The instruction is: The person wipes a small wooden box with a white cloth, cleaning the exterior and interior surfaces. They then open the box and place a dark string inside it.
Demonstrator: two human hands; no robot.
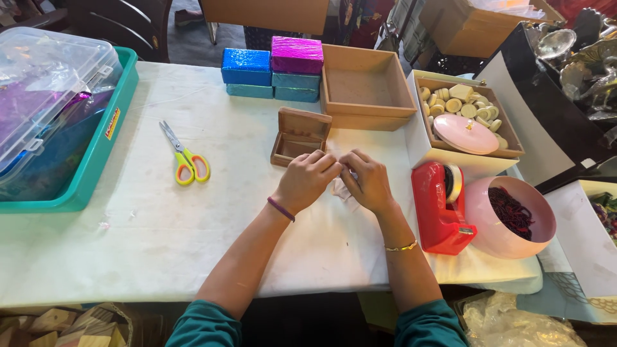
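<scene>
A small white crumpled piece (pixel 342 190), paper or cloth, I couldn't tell which, lay on the white table (pixel 160 244) near the middle, and both my hands met right over it. My left hand (pixel 307 181) was curled, fingers bent inward, knuckles up, pinching at the piece's top edge. My right hand (pixel 367 181) was curled the same way, its fingertips touching the left's, with the white piece showing just under its thumb. How firmly either hand gripped, I couldn't tell; the fingers hid the contact.

Just beyond the hands sat a small wooden box (pixel 299 136), lid open and tilted back. Further off stood a larger open wooden tray (pixel 366 90), and left of that a stack of foil-wrapped blocks (pixel 273 71), blue, teal and magenta. To the right, close to my right wrist, was a red tape dispenser (pixel 440 209), and beside it a pink bowl (pixel 511 218) holding dark red shreds. Behind those, a box of pale round pieces (pixel 459 106) carried a pink lid (pixel 465 133). Out left lay scissors (pixel 185 157) with yellow and orange handles, and at the far left edge a teal tray (pixel 96 154) held a clear plastic case.
</scene>
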